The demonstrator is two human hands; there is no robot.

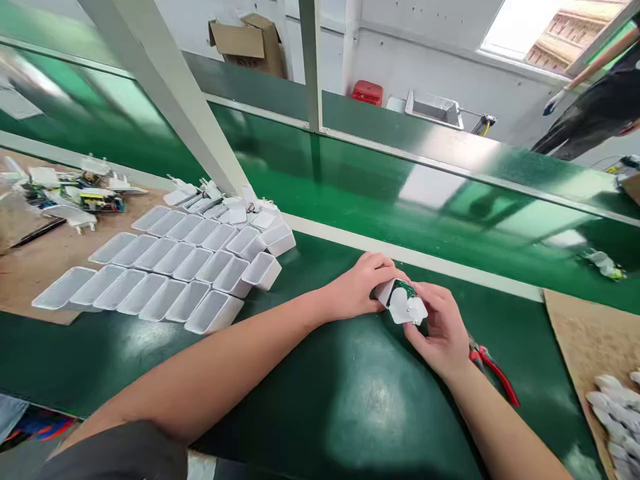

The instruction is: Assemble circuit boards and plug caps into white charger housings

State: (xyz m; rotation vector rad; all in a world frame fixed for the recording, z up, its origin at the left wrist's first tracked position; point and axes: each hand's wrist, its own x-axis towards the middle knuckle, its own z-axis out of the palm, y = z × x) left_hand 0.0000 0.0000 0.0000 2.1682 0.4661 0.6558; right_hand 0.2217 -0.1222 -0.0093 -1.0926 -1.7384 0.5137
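Observation:
My left hand [364,287] is closed around a white plastic charger housing [385,292], just above the green bench. A green circuit board [406,288] shows at the housing's open end. Against that end my right hand [440,323] pinches a white plug cover [409,307] between thumb and fingers. The board's inner part is hidden by the housing and the cover. Beside my right wrist lies a pair of red-handled pliers [493,373]. To the left, several open white housings [167,293] stand in slanted rows.
White plug parts [220,200] are heaped behind the rows. Circuit boards and plug pieces [95,193] lie on cardboard at far left. A metal post [175,87] rises behind the bench. White bundles [615,413] rest on cardboard at right. A person [590,100] stands at upper right.

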